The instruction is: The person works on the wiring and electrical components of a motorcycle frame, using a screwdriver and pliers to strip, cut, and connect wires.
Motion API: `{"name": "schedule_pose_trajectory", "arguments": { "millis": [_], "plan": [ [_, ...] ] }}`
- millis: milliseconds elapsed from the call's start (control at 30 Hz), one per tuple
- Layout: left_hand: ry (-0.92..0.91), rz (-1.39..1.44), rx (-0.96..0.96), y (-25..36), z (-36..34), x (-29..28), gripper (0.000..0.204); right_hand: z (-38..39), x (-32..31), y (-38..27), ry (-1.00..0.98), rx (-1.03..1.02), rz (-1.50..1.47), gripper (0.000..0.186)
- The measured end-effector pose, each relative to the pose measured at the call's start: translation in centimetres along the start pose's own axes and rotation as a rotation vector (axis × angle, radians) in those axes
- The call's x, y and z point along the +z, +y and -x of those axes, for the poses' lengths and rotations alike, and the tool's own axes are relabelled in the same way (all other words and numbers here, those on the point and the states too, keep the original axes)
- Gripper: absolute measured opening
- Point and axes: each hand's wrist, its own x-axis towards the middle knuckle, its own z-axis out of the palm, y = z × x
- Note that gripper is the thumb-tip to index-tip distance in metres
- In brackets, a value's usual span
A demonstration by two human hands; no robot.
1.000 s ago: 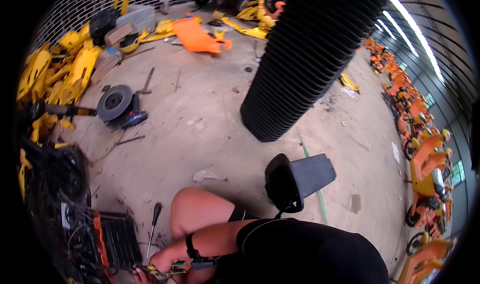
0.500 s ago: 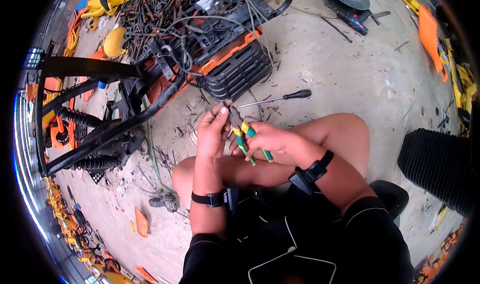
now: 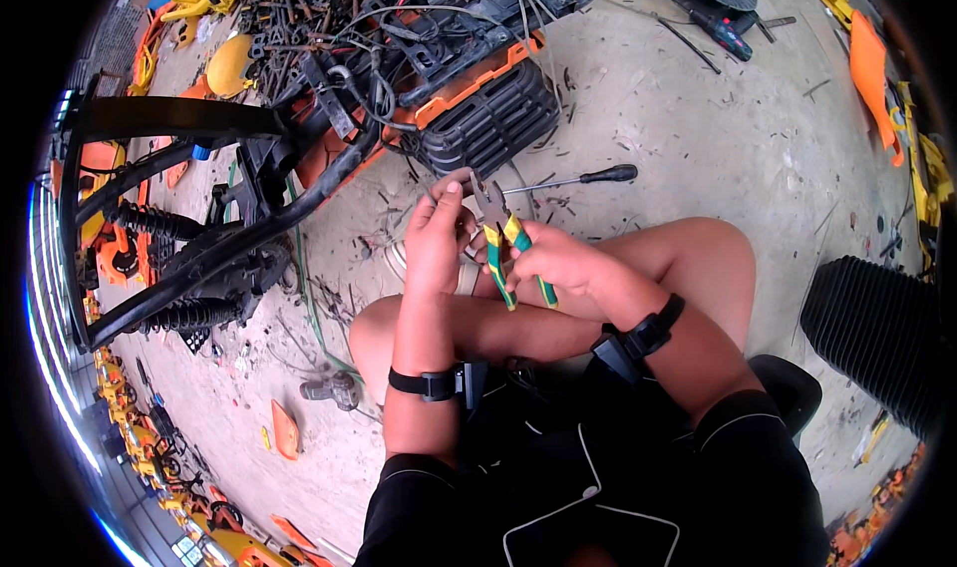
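Note:
My right hand (image 3: 560,258) is closed round the green-and-yellow handles of a pair of pliers (image 3: 491,206). The handles are spread somewhat, and the metal head points up and left. Beside the pliers' head, my left hand (image 3: 436,243) pinches a thin grey cable (image 3: 465,176) between thumb and fingers. This cable bends over the fingertips toward the jaws; whether the jaws touch it I cannot tell. Just beyond the hands, a screwdriver (image 3: 607,174) with a black handle lies on the floor, its shaft pointing left toward the pliers.
Ahead is a ribbed black plastic part (image 3: 488,123) with orange trim, beneath loose cables. A black tubular frame (image 3: 239,233) stands at left. A power tool (image 3: 334,389) lies near my left knee, another (image 3: 725,34) at far right. Scraps litter the concrete floor.
Both hands and the pliers sit slightly farther right and higher in view, along with the surroundings. The pliers' head has swung more clear of the left fingers, and the grey cable shows more.

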Motion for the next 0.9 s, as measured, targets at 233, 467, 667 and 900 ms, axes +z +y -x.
{"name": "schedule_pose_trajectory", "arguments": {
  "millis": [233,467,667,900],
  "plan": [
    [0.123,-0.531,0.336,-1.2,0.6,1.1,0.029,-1.2,-1.1,0.0,0.391,-0.091,0.228,0.042],
    [0.107,-0.583,0.309,-1.4,0.2,0.7,0.030,-1.6,-2.7,0.0,0.494,-0.018,0.359,0.043],
    [-0.013,-0.483,0.228,-1.7,0.0,1.1,0.026,-1.8,-2.5,0.3,0.497,-0.036,0.421,0.033],
    [0.042,-0.577,0.292,-2.5,-0.2,1.5,0.023,-1.9,-2.4,0.9,0.389,0.009,0.480,0.047]
  ]
}}
